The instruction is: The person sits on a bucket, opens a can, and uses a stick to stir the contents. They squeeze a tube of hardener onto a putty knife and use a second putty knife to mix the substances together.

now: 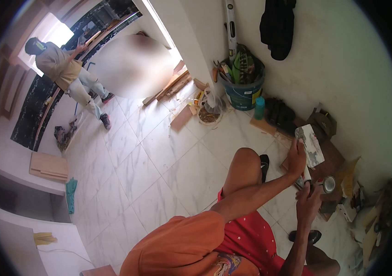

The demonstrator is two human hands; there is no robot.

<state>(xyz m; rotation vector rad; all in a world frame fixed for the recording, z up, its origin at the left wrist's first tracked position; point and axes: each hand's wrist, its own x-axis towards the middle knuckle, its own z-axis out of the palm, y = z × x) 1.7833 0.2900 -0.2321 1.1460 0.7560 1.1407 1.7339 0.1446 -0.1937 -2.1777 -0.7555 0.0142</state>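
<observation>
My left hand is closed at the lower edge of a flat rectangular plate smeared with white and grey. Just below it, my right hand has its fingers closed around the dark end of a slim pale tool; I cannot tell what kind of tool it is. The pale part runs up between the two hands. Close to the right hand's fingers is a round tin with a shiny rim. A brown board lies on the floor behind the plate.
A bucket of tools with a spirit level stands against the wall, near a teal bottle. Wood offcuts lie on the tiled floor. Another person stands at a counter, far left. A blurred patch covers part of the doorway.
</observation>
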